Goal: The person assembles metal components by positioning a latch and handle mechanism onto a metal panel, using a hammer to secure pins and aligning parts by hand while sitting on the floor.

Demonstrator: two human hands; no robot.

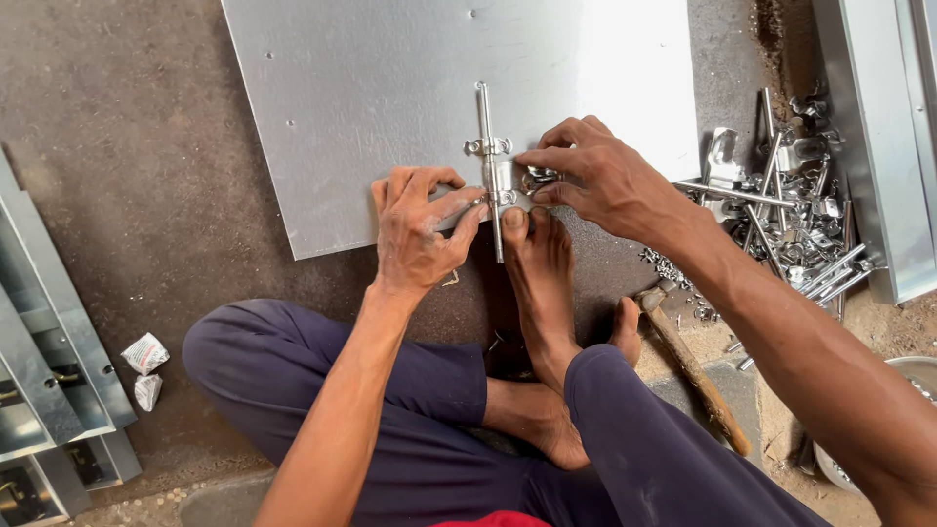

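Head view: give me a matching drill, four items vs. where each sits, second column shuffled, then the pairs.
Items
1. metal sheet
2. sliding bolt latch
3. hammer
4. pile of loose bolts and latch parts

Places
A. on the ground beside the person's right leg, wooden handle pointing toward the camera
B. heaped on the ground right of the sheet
C. flat on the ground in front of the person, near edge under a bare foot
D. on the sheet's near edge, between the left hand and right hand

Pairs: 1-C, 2-D, 3-A, 4-B
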